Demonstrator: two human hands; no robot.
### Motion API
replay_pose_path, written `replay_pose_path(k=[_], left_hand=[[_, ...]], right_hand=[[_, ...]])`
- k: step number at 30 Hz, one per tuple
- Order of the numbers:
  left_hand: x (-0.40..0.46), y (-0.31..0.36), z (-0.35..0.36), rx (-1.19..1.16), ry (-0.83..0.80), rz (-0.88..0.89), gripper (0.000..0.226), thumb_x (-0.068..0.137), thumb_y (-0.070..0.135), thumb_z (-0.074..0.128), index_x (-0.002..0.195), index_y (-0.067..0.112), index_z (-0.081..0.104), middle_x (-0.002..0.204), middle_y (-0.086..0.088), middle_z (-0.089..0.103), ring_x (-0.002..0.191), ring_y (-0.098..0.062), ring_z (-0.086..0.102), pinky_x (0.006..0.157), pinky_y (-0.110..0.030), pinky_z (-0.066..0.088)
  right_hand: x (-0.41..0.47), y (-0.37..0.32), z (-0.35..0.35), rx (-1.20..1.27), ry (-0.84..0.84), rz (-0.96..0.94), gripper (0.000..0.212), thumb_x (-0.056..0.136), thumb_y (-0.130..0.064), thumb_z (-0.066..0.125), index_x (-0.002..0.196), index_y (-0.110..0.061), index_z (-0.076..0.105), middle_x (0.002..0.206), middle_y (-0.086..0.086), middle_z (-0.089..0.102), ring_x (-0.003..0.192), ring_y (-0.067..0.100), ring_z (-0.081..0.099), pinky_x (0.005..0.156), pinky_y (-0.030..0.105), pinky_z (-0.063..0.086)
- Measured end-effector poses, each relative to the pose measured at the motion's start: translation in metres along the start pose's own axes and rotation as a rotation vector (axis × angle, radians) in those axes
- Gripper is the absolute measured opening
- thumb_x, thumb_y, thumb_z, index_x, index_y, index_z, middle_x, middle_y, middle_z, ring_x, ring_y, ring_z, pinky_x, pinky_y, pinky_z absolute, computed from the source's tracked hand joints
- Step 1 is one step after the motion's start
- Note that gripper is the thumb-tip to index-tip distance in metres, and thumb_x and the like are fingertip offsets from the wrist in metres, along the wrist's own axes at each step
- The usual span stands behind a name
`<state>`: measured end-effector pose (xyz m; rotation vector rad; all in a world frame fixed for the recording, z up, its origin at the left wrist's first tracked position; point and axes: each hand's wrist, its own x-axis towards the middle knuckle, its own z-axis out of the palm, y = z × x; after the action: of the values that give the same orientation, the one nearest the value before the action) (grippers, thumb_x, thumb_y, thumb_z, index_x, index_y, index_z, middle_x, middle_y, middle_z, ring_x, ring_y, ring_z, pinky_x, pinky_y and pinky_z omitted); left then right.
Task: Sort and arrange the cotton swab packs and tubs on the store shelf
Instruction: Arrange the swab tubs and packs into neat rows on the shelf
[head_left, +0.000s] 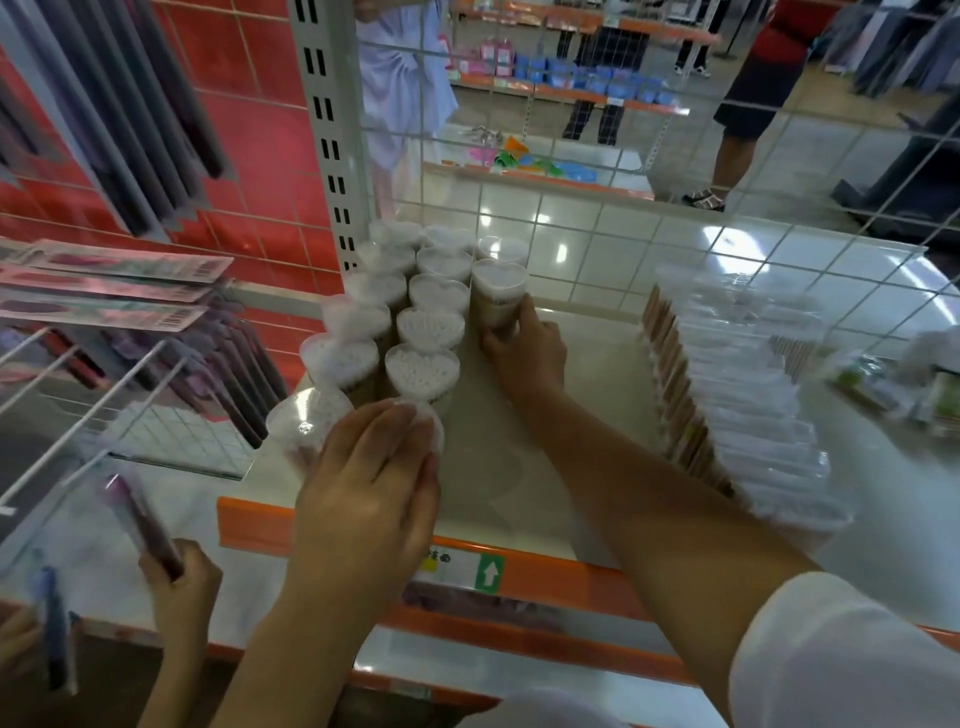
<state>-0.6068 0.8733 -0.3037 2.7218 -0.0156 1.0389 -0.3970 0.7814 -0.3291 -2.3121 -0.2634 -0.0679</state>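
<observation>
**Mia:** Many things sit on this big shelf (545, 467)! It is pale on top, with an orange strip along the front. What is the biggest bunch?

**Sam:** On the right stands a long row of cotton swab packs (743, 395). They are clear bags, standing on end, one behind the other. The row runs from the front of the shelf to the wire grid at the back.

**Mia:** And on the left?

**Sam:** Lots of heart-shaped tubs (415, 312) full of white swabs. They stand close together in rows, touching each other.

**Mia:** What do the hands do?

**Sam:** The left hand (369, 483) lies flat on the lid of the front tub (311, 421). Its fingers are straight and close together, pressing down. The right hand (524, 348) reaches deep in. Its fingers curl round the side of one tub (498, 291) in the third row, just beside the other tubs.

**Mia:** Can you read any words?

**Sam:** Not really. A green label (489, 573) on the orange strip has a white arrow pointing up. Next to it is small dark print, too blurry to read. The flat pink packs (119, 291) on the hooks at the left show barcodes, but no words I can make out.

**Mia:** Who is at the bottom left?

**Sam:** Another person's hand (182, 587) holds a long dark pack.
</observation>
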Motion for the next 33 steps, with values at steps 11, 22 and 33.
replay_pose_path(k=[11,22,33], left_hand=[[0.001,-0.001,-0.002,-0.018,-0.027,0.0,0.033,0.088,0.018,0.048,0.103,-0.004,0.067,0.105,-0.017,0.065,0.101,-0.033,0.059,0.095,-0.033,0.038],[0.001,0.004,-0.005,-0.037,-0.05,-0.043,0.033,0.087,0.021,0.047,0.103,0.0,0.067,0.107,-0.016,0.064,0.104,-0.03,0.055,0.093,-0.03,0.038],[0.025,0.033,-0.01,-0.091,0.034,-0.07,0.037,0.086,0.021,0.045,0.106,-0.001,0.067,0.104,-0.018,0.065,0.099,-0.034,0.058,0.086,-0.031,0.041]], right_hand=[[-0.001,0.0,-0.001,-0.041,0.018,-0.003,0.055,0.083,-0.042,0.058,0.132,-0.021,0.043,0.11,0.015,0.057,0.108,0.032,0.049,0.094,0.04,0.041],[-0.015,-0.004,-0.007,0.015,0.091,-0.056,0.057,0.087,-0.033,0.059,0.134,-0.006,0.041,0.127,0.014,0.054,0.118,0.032,0.045,0.096,0.037,0.035],[-0.09,-0.005,-0.044,0.257,0.138,-0.189,0.054,0.086,-0.011,0.055,0.138,-0.014,0.04,0.135,0.002,0.046,0.12,0.015,0.045,0.101,0.035,0.04]])
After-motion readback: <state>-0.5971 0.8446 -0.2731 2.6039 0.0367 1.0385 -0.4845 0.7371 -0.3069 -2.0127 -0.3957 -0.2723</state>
